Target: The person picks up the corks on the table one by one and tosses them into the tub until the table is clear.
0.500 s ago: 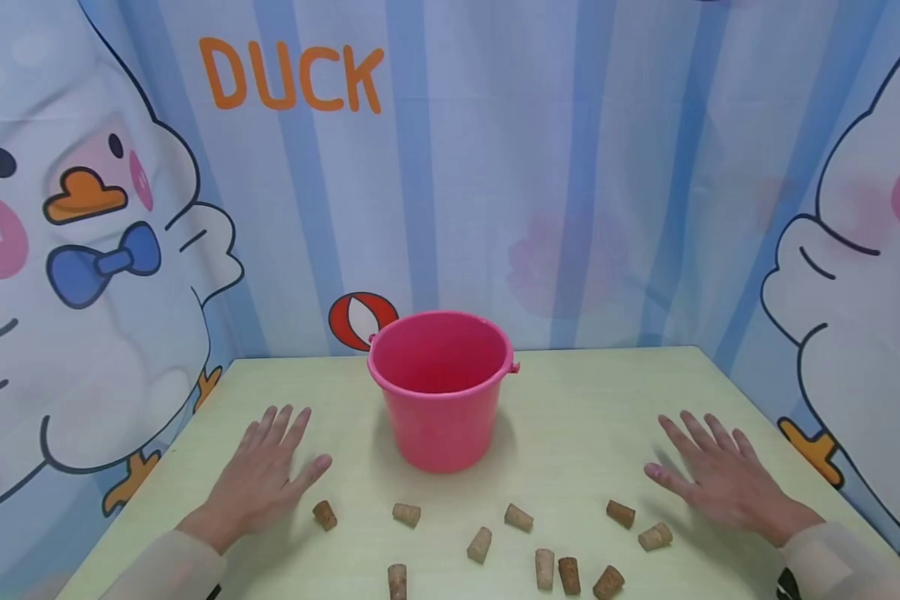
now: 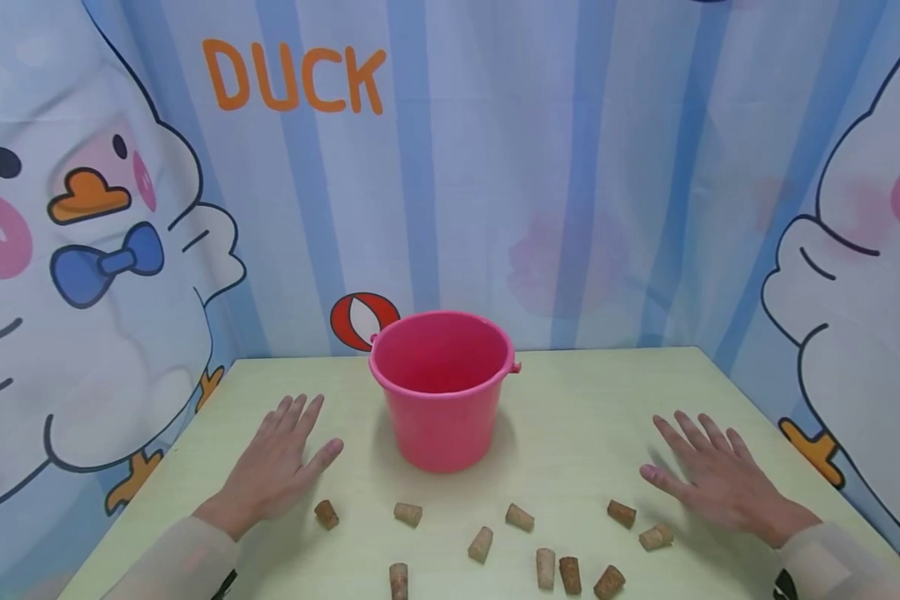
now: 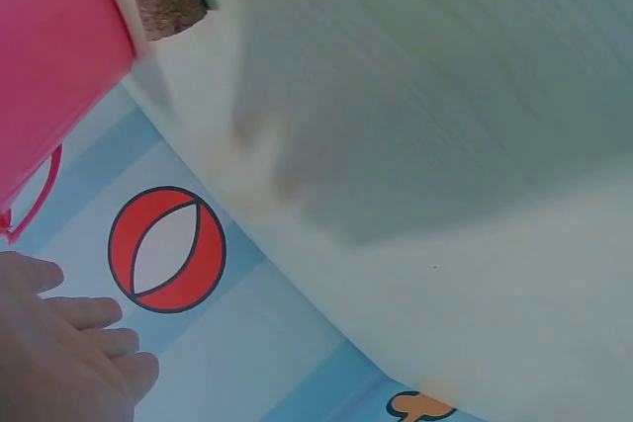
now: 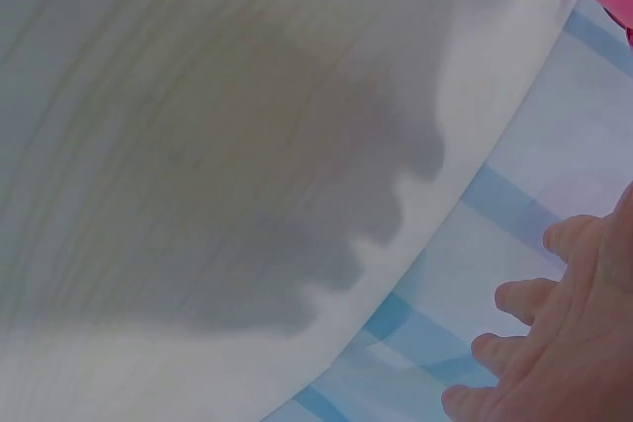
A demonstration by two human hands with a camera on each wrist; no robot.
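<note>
My left hand (image 2: 273,467) hovers palm down over the left side of the table, fingers straight and thumb spread, holding nothing. Just right of its wrist lies a brown cork (image 2: 326,514). On the other side my right hand (image 2: 720,483) is held flat above the table with spread fingers, also holding nothing; its shadow (image 4: 287,175) falls on the tabletop. Nearest to it are a light cork (image 2: 656,537) and a darker cork (image 2: 621,513). A pink bucket (image 2: 442,425) stands upright between the hands, farther back, with its inside bare as far as it shows.
Several more corks lie scattered toward the front of the pale table (image 2: 585,433), among them a standing-long one (image 2: 398,581) and a pair side by side (image 2: 545,569). A striped curtain (image 2: 495,167) with duck prints encloses the back and sides.
My left hand has shifted a little right and away from me, toward the bucket. My right hand has drifted very slightly left. Bucket and corks stay in place.
</note>
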